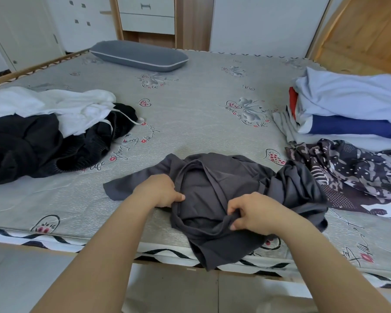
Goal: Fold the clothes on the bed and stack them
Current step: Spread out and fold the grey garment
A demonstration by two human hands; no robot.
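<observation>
A dark grey T-shirt (224, 188) lies crumpled at the near edge of the bed (190, 105), and part of it hangs over the edge. My left hand (160, 190) grips the fabric at the shirt's left side, by a sleeve. My right hand (253, 213) pinches a bunched fold near the shirt's lower middle. A heap of unfolded black and white clothes (54, 129) lies at the left. A stack of folded clothes (352, 109) in light blue, dark blue, red and white sits at the right.
A patterned dark garment (357, 175) lies spread at the near right, touching the grey shirt. A grey pillow (140, 55) rests at the far side of the bed. White drawers (147, 14) and cupboards stand behind it.
</observation>
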